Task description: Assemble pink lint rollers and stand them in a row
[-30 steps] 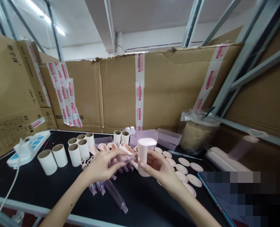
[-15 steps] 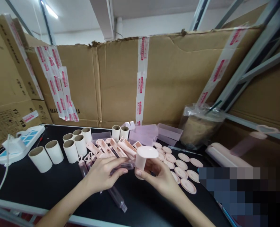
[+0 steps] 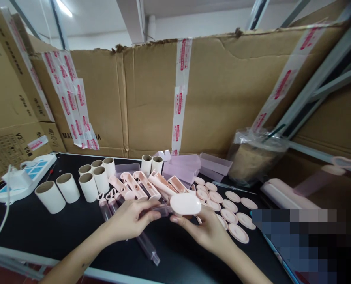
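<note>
My left hand (image 3: 134,219) is closed around a clear purplish tube (image 3: 163,210), whose narrow end points right. In my right hand (image 3: 206,227) is a pale pink plastic piece with a smooth oval top (image 3: 185,204); the top faces me and hides its lower part. The tube's end meets or nearly meets this piece; I cannot tell which. Another clear tube (image 3: 147,246) lies on the table below my hands. Behind them are several pink hollow housings (image 3: 145,185). Tubes with heart-shaped loops (image 3: 105,208) lie left of my left hand.
White cardboard cylinders (image 3: 50,197) stand at the left, near a power strip (image 3: 34,173). Pink oval caps (image 3: 229,215) spread out on the right. Lilac sheets (image 3: 181,167) lie at the back, before a cardboard wall (image 3: 151,102). A plastic-wrapped container (image 3: 252,157) stands back right.
The pink piece in my right hand has tipped, so its oval top now faces me and its side is hidden. My left hand keeps its hold on the tube. The view has shifted slightly.
</note>
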`<state>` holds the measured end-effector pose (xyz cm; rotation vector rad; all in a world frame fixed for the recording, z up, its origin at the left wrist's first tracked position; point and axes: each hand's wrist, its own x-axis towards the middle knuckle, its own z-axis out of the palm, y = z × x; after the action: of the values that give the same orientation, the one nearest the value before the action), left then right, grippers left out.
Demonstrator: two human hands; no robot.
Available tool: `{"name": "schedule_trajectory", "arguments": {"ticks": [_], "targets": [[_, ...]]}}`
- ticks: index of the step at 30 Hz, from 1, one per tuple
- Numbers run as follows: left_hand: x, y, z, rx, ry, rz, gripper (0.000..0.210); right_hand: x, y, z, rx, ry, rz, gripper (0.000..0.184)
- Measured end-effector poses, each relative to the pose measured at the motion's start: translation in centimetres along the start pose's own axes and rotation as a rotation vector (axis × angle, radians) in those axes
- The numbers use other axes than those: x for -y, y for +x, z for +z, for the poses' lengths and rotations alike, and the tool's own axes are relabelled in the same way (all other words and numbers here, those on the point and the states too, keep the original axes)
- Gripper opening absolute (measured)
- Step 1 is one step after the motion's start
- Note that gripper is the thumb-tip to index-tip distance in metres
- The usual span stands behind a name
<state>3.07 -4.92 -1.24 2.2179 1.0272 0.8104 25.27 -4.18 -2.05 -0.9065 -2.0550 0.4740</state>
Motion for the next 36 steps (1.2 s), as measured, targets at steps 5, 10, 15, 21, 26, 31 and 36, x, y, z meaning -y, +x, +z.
{"name": "schedule_trajectory", "arguments": {"ticks": [5,10,15,21,26,31,36], "targets": [[-0.2,0.3,0.0,0.123,-0.14,-0.09,0.032,0.0,0.0,-0.1,0.049,-0.041,-0.165,0.017],[-0.4,0.4,-0.2,0.138,-0.136,-0.09,0.03,0.4,0.1,0.0,0.068,-0.06,-0.189,0.018],[-0.5,0.1,0.1,0.083,-0.009,-0.045,0.026,0.7,0.1,0.5,0.012,-0.083,-0.177,0.011],[-0.4,-0.2,0.2,0.041,0.032,-0.082,0.036,1.4,0.4,0.2,0.05,-0.209,-0.068,0.016],[0.1,0.0,-0.2,-0.254,0.416,0.138,0.022,1.6,0.2,-1.0,0.093,-0.053,0.075,0.043],[0.9,-0.1,0.0,-0.343,0.653,0.282,0.026,1.0,0.3,-0.5,0.11,0.252,0.278,0.051],[1.1,-0.3,0.3,-0.314,0.681,0.289,0.028,0.9,0.4,0.4,0.126,0.335,0.381,0.057]]}}
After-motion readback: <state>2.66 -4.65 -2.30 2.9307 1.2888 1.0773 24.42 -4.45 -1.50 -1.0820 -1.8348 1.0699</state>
